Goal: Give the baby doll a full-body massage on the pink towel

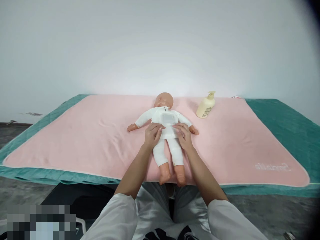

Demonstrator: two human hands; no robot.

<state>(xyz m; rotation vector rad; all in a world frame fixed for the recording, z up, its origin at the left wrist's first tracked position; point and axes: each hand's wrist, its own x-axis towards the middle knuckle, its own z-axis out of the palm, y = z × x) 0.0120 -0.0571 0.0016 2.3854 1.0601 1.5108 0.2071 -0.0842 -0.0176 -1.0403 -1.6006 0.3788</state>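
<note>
A baby doll [165, 133] in a white long-sleeved top and white trousers lies stretched out, head toward the wall and feet at the near edge. A pale rectangular patch [168, 118] shows on its torso. My left hand [153, 134] rests on the left side of the doll's lower torso, fingers extended inward over the cloth. On the opposite side, my right hand [183, 134] lies in much the same way, fingertips on the white top. The two hands are apart and neither grips anything visible.
A cream pump bottle [205, 106] stands beyond the doll to the right. Beneath everything spreads a pink blanket [100, 143] over a green cover [287, 116]. A white wall [160, 46] rises along the far edge. A dark seat-like surface [82, 200] is below the table at left.
</note>
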